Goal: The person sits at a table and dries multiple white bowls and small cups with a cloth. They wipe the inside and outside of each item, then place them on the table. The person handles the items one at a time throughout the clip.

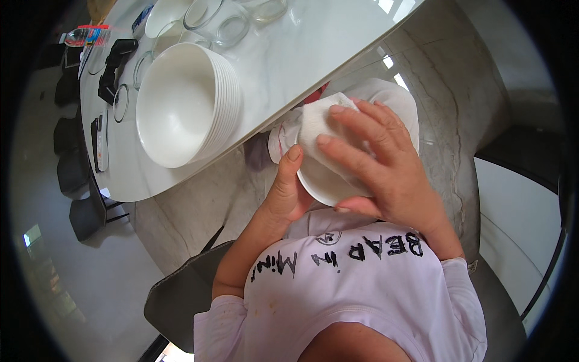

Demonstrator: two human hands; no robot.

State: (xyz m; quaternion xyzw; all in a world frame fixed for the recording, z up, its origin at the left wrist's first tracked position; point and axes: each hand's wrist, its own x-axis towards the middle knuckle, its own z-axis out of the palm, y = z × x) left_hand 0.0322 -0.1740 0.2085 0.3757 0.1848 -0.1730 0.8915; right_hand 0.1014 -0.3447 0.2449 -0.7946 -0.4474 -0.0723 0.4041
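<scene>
Over my lap, my left hand [289,188] holds a white bowl [321,185] by its side, with the thumb at the rim. My right hand [380,158] presses a white cloth [321,117] against the bowl, its fingers spread over the fabric. The cloth covers the far part of the bowl, and the right hand hides much of the rest. To the left, on the table, a tall stack of white bowls [181,104] lies tipped, with the open side of the front bowl showing.
The white marble-look table [271,72] has its edge just beyond my hands. Glass bowls [233,29], a black object [113,68] and a plastic bottle [88,36] are on it. Dark chairs [86,217] stand at the left, and another chair [190,289] is beside me.
</scene>
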